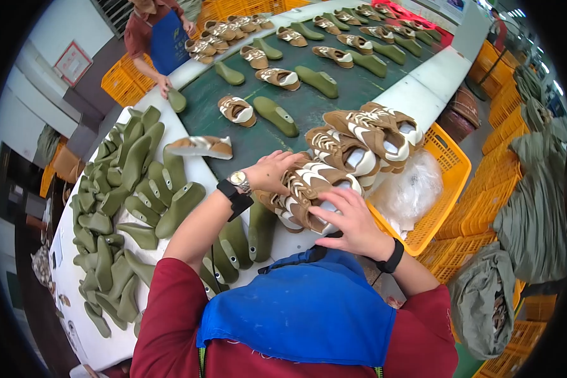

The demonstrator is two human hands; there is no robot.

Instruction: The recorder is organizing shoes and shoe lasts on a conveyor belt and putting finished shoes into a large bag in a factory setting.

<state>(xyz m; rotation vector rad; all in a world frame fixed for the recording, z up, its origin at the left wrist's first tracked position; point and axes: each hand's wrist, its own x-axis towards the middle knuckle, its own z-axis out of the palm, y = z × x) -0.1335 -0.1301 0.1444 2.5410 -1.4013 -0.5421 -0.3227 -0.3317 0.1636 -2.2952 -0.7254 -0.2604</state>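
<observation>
Several brown-and-white sneakers [299, 205] are bunched at the near end of the green conveyor belt, directly in front of me. My left hand [272, 172] lies over their toe side, its fingers bent around a sneaker and partly hidden. At the heel side of the nearest sneaker is my right hand [353, 220], thumb and fingers around the heel. More sneakers [365, 135] stand tightly together just beyond. A single sneaker [201, 147] lies on its side to the left of my left hand. Green shoe lasts [227, 242] lie below my left forearm.
Sneakers and green lasts [275, 116] lie along the green belt [201, 104]. Many lasts [120, 208] pile on the white table at left. A yellow crate [450, 170] with clear plastic stands at right. Across the belt, a co-worker's hand [164, 85] touches a last.
</observation>
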